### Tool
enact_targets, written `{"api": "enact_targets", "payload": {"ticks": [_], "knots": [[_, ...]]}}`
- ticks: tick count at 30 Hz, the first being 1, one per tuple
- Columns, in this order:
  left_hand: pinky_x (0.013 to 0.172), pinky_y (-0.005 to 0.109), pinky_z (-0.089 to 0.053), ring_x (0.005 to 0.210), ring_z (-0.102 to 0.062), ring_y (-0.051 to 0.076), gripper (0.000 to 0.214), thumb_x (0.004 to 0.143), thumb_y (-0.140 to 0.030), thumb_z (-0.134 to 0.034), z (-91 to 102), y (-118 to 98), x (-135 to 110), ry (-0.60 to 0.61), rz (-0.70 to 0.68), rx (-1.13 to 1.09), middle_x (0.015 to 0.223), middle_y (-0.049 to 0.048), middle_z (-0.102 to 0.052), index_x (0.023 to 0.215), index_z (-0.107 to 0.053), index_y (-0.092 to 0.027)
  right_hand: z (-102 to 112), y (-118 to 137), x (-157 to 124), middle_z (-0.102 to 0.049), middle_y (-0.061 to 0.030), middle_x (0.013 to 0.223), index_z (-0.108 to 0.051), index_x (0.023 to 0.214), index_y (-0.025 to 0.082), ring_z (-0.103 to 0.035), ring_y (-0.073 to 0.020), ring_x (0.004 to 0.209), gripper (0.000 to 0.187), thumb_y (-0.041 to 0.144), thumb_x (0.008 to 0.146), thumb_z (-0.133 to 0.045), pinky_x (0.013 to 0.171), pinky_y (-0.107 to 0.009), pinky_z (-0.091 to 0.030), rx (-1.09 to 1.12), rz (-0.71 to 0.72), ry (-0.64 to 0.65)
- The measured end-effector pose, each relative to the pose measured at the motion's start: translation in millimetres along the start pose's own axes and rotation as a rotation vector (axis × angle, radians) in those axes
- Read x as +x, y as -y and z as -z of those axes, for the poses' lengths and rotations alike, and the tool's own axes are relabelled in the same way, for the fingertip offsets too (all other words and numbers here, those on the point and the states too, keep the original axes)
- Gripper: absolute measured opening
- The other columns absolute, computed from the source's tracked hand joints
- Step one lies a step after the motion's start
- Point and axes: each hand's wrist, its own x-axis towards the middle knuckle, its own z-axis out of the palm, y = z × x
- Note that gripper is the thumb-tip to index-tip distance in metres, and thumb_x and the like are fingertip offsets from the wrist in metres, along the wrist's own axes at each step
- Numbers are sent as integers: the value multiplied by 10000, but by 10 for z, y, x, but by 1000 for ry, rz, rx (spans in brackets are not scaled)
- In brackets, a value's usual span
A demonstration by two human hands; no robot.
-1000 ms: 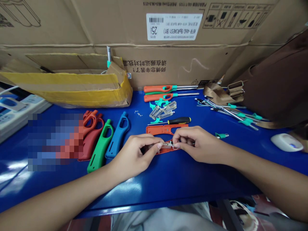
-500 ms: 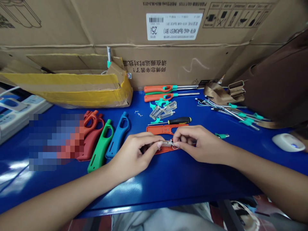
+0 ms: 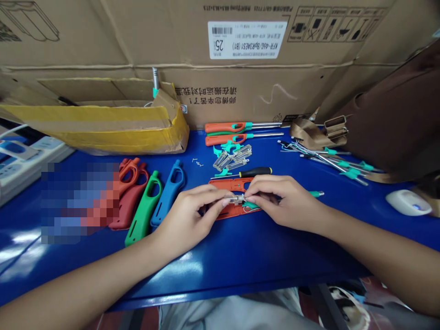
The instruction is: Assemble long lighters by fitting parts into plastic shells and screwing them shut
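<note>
My left hand (image 3: 197, 208) pinches a small clear lighter fuel tank (image 3: 234, 199) between thumb and forefinger, just above an orange lighter shell half (image 3: 232, 211). At the tank's right end, my right hand (image 3: 287, 199) is closed in a pinch on what looks like a thin white wire (image 3: 252, 210); its fingertips partly hide the spot. A teal part (image 3: 251, 205) shows in the shell half under the right fingers. Behind the hands lies the other orange shell half (image 3: 228, 184). A teal and metal tip (image 3: 316, 194) sticks out beyond the right hand.
Screwdriver (image 3: 256, 172), clear tanks (image 3: 223, 160) and orange lighters (image 3: 227, 139) lie further back. Green (image 3: 142, 215) and blue (image 3: 168, 197) casings rest at left, beside a taped carton (image 3: 137, 133). Metal lighter rods (image 3: 330, 158) and a white mouse (image 3: 408, 202) are at right.
My right hand has shifted slightly up at the tank's end, and more of the teal part in the shell half shows below it. My left hand still holds the tank.
</note>
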Motion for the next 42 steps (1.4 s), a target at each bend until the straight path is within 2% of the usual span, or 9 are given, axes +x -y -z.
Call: {"api": "enact_targets", "payload": {"ticks": [8, 13, 19, 30, 35, 42], "knots": [[852, 253, -563, 929, -719, 165, 227, 972, -179, -615, -16, 5, -15, 4, 2, -24, 1026, 45, -782, 1116, -784, -228, -34, 11, -4, -711, -40, 852, -712, 886, 177, -578, -108, 670, 145, 128, 935, -584, 581, -234, -403, 2, 18, 2], [847, 263, -565, 922, -722, 170, 222, 969, -173, -614, 18, -15, -12, -15, -18, 52, 1036, 44, -785, 1107, -782, -223, -45, 3, 7, -672, -17, 791, -717, 885, 181, -502, -88, 588, 111, 164, 925, -614, 545, -229, -377, -6, -42, 0], [779, 260, -571, 921, -731, 184, 189, 964, -228, -632, 46, -26, 3, -65, 47, 86, 1028, 52, -794, 1064, -789, -195, -19, -6, 22, -604, 10, 718, -729, 883, 178, -475, -85, 583, 106, 188, 927, -633, 550, -226, -371, -1, -74, -33], [828, 264, -575, 911, -738, 178, 197, 954, -186, -638, 38, -7, 6, -32, 22, 21, 1028, 42, -798, 1076, -792, -208, -38, 7, 13, -683, -34, 811, -722, 894, 176, -493, -100, 613, 140, 207, 958, -601, 550, -240, -384, 65, -29, -23], [837, 236, -563, 911, -731, 155, 206, 953, -170, -643, 14, 5, 4, -23, -4, -21, 1020, 34, -794, 1087, -792, -218, -30, 6, 18, -683, -40, 811, -709, 861, 171, -492, -102, 611, 164, 204, 964, -585, 550, -243, -382, 56, -35, 1], [800, 247, -554, 902, -723, 160, 201, 964, -191, -632, -16, 20, -12, -11, 34, 1, 1012, 30, -790, 1089, -788, -221, -39, -21, 35, -659, -21, 807, -686, 852, 172, -485, -86, 602, 138, 164, 946, -584, 553, -228, -381, 40, -25, 49]]}}
